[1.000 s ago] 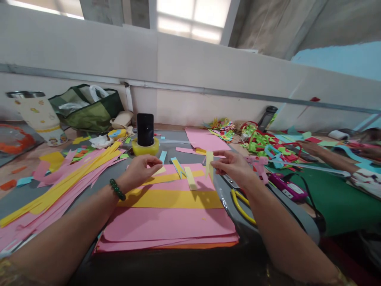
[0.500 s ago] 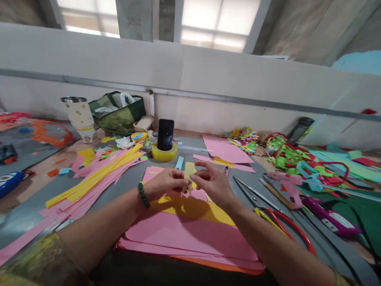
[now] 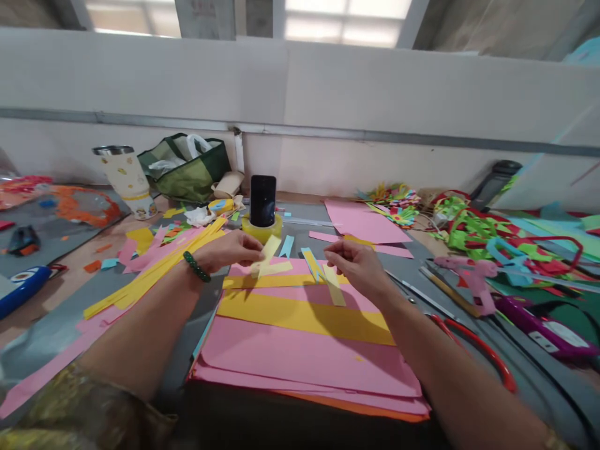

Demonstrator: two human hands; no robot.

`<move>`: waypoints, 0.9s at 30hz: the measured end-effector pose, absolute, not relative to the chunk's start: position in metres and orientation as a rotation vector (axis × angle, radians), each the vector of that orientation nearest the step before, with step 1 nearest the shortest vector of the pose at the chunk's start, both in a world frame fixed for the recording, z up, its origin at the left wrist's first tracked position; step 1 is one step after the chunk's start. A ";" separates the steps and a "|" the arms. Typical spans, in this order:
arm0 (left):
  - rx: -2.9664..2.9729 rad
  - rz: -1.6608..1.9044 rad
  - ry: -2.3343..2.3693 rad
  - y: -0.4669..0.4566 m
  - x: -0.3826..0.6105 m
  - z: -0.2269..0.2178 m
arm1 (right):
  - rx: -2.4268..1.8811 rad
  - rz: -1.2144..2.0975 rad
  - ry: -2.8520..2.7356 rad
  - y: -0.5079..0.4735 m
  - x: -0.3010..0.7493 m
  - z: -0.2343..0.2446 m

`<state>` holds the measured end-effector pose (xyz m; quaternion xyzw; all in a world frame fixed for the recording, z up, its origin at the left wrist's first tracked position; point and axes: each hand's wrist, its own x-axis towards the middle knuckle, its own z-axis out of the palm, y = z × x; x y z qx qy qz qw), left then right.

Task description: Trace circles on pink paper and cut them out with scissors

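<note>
My left hand [image 3: 228, 250] is closed in a pinch on a pale yellow paper strip [image 3: 268, 251], held just above the far edge of a stack of pink sheets [image 3: 304, 359]. A second pale strip [image 3: 273, 269] lies under it. My right hand [image 3: 360, 265] hovers to the right with its fingers curled together; I cannot make out whether anything is in them. Just below its fingertips another yellow strip [image 3: 335, 289] lies on the pink paper, beside a light blue cut piece [image 3: 311, 262]. A broad yellow sheet [image 3: 300, 312] crosses the stack.
A black phone [image 3: 263, 200] stands in a yellow tape roll [image 3: 262, 231] behind the stack. Long yellow and pink strips [image 3: 150, 272] pile at left, near a tumbler [image 3: 125, 182] and green bag [image 3: 187, 167]. Red-handled scissors [image 3: 473, 350], a pink glue gun [image 3: 469, 273] and coloured scraps lie right.
My hands, together on one yellow strip half a second ago, have parted. The left has carried a strip to the left; the right has drawn back to the right.
</note>
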<state>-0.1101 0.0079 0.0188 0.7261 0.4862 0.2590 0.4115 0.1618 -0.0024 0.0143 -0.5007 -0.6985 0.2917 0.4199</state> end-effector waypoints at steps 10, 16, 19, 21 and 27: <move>2.231 0.530 1.471 0.010 -0.083 -0.012 | -1.253 0.757 -1.869 -0.006 0.152 0.003; 2.211 0.419 1.553 0.011 -0.080 -0.011 | -1.271 0.746 -1.942 -0.005 0.148 -0.003; 2.185 0.400 1.569 0.008 -0.077 -0.010 | -1.287 0.723 -1.998 -0.009 0.147 0.003; 2.164 0.427 1.572 0.008 -0.077 -0.010 | -1.298 0.704 -2.050 -0.013 0.146 0.011; 2.023 0.550 1.532 0.010 -0.077 -0.017 | -1.365 0.711 -2.188 -0.003 0.137 0.027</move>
